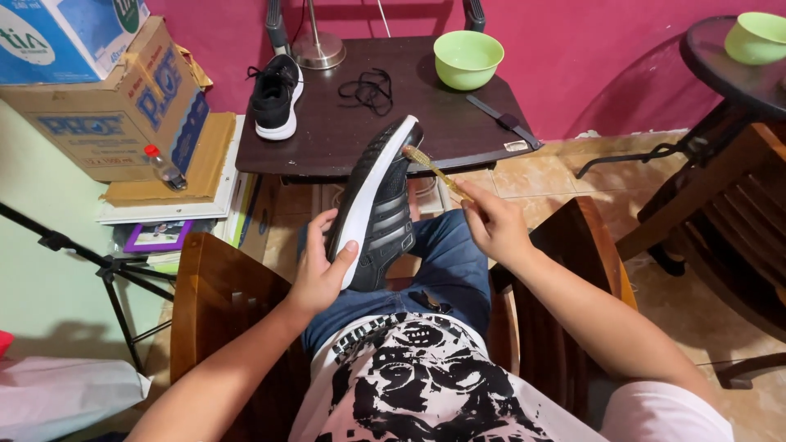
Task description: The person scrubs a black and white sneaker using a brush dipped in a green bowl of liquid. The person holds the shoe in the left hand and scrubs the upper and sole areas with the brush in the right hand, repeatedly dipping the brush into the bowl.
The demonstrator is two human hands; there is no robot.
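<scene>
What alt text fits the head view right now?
The left hand holds a black shoe sole-up over the lap while the right hand puts a toothbrush to its toe. Behind, a table carries another shoe, laces and a green bowl.

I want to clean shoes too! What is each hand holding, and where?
Left hand holds the shoe by its heel end. Right hand holds the toothbrush by its handle.

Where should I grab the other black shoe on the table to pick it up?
Probably around its middle, from above. The shoe stands upright on its white sole near the left edge of the dark table, opening facing up, so a hand could close over both sides there or hook into the opening.
</scene>
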